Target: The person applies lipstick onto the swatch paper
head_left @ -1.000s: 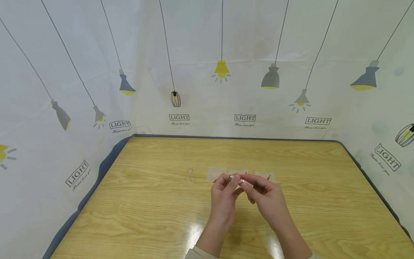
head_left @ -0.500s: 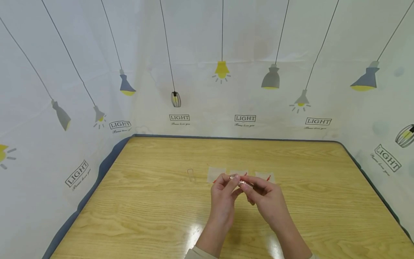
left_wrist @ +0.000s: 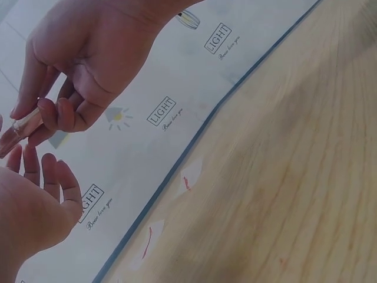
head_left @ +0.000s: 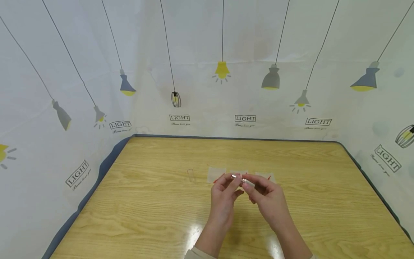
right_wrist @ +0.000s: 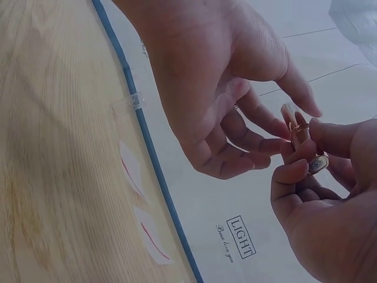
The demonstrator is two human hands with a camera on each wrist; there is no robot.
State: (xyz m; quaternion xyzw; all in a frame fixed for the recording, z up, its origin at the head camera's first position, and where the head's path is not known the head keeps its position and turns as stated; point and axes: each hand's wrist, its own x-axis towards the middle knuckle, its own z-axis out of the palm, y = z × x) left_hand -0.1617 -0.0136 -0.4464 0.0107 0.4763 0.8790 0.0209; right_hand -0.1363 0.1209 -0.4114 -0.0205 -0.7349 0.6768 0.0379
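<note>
Both hands meet above the table around a shiny rose-gold lipstick tube (head_left: 250, 184). My left hand (head_left: 224, 201) pinches the tube's left end between thumb and fingers. On its right part, my right hand (head_left: 271, 202) grips with thumb and curled fingers. Seen from the right wrist, the lipstick (right_wrist: 299, 131) is slim, with a flat metallic end by the right hand's fingers. Fingers cover much of it, so I cannot tell whether cap and base are fully joined. Behind the hands lie white paper pieces (head_left: 215, 173) with red strokes, partly covered by the fingers.
A small transparent object (head_left: 191, 175) lies left of the papers on the wood-grain table (head_left: 145, 201). White sheeting (head_left: 200, 43) printed with lamps stands round the back and sides, with a dark blue edge (head_left: 226, 137) along the tabletop.
The lipstick tube has turned slightly in the fingers and its surface now catches brighter light. Both hands stay in nearly the same place.
</note>
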